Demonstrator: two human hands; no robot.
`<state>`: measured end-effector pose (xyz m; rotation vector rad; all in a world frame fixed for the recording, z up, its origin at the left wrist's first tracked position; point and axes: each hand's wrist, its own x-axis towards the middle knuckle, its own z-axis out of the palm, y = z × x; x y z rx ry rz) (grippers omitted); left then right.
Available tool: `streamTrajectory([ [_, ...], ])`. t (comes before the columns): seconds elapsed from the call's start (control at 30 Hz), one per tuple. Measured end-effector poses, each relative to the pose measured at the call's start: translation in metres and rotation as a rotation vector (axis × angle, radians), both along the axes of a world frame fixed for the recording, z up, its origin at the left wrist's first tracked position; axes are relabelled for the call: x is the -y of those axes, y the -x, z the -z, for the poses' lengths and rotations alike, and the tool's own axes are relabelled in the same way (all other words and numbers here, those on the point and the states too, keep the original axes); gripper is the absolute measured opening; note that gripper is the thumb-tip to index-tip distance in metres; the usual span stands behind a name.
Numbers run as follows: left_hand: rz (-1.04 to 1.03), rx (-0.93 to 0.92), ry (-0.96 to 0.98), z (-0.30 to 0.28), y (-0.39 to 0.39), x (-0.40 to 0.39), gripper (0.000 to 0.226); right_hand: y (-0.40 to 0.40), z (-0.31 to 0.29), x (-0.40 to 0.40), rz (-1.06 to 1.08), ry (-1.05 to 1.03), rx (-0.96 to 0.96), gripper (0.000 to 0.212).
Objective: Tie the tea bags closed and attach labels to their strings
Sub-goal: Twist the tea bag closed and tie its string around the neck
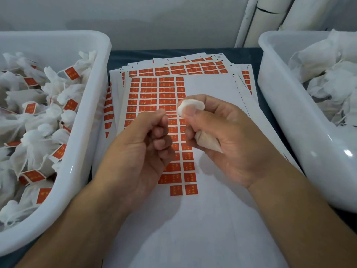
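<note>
Above the sticker sheets (154, 97) on the worktop, the right hand (222, 140) grips a soft, light tea bag (207, 143) by its gathered neck. The left hand (139, 149), fingers curled, pinches what is probably its thin string (172, 113), best held near the knot.

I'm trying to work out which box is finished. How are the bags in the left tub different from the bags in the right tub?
The bags in the left tub carry orange-red labels; the bags in the right tub show none. The left ones look gathered shut at the neck; the right ones lie loose and crumpled. Both are white bags heaped in white plastic tubs. The left tub looks like the finished one.
</note>
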<state>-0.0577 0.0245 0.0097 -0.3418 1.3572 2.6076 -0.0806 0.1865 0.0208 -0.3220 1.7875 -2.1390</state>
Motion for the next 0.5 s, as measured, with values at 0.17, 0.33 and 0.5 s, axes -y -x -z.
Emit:
streamTrajectory([
  [0.17,-0.062,-0.086,-0.176,-0.0059,-0.0003,0.0005,0.026,0.0009,-0.0033,-0.0028,0.048,0.067,-0.003,0.012],
  [0.33,-0.045,-0.083,-0.177,-0.0069,-0.0007,-0.0031,0.033,0.0014,-0.0012,-0.0024,0.011,-0.022,-0.118,0.032],
  [0.5,-0.075,-0.073,-0.124,-0.005,-0.0006,-0.0014,0.035,0.0009,0.0031,0.0001,0.108,-0.254,-0.359,0.023],
])
